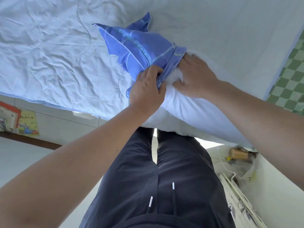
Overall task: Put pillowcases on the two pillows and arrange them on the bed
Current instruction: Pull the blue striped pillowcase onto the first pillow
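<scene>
The fingers [158, 72] of the left hand [146, 89] are curling tight round the bunched mouth of the pillowcase [138, 45], pinching a gathered band of blue cloth at the centre of the frame. The right hand [195, 76] is lying flatter just to the right of it, its fingers only partly bent and pressing down into the white pillow [189, 111], seemingly stuffing it toward the opening; I cannot tell whether it has any cloth pinched.

The bed [49, 55] is filling the upper half of the frame under a creased pale sheet. The pillow is lying across its near edge, running from the centre toward the lower right, and most of it is still bare. The pillowcase is reaching from the hands up toward the upper middle, lying limp and peaked there, so little of the pillow appears to be in yet.

What worries me most is the pillow sitting at the edge: a hard push might be tipping it off toward the floor at the person's legs. Next, the mouth is bunched narrow, so the filling could be jamming there instead of sliding in. Lastly, the far corners look slack, and the pillow may be ending up lumpy and short of them.

No second pillow is showing.
</scene>
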